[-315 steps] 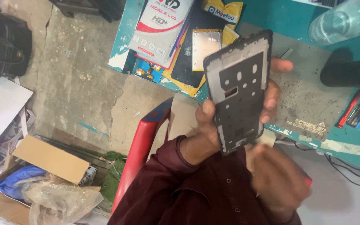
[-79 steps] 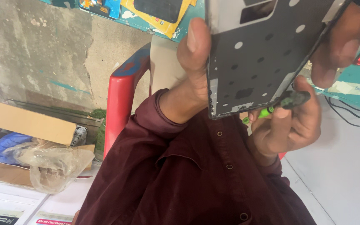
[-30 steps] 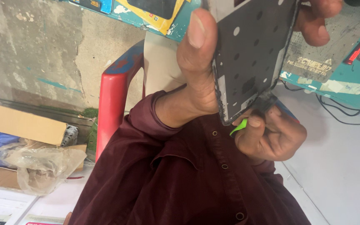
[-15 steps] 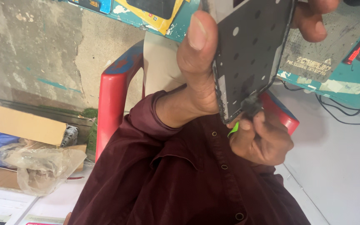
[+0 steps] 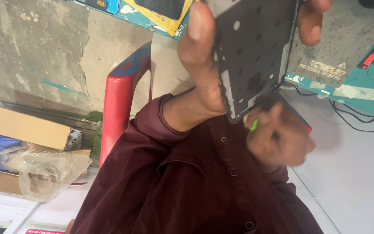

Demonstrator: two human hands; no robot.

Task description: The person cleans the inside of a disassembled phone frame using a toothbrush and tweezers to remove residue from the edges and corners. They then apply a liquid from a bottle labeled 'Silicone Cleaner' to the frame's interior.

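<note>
Your left hand clamps the phone frame upright, thumb along its near long edge and fingertips curled over the far edge. Your right hand, blurred, sits just under the frame's lower corner, closed on a small green tool whose tip meets that corner. Keep the frame braced against your thumb, hold the tool low and shallow to the frame's edge, and press gently so it cannot slip off the corner.
</note>
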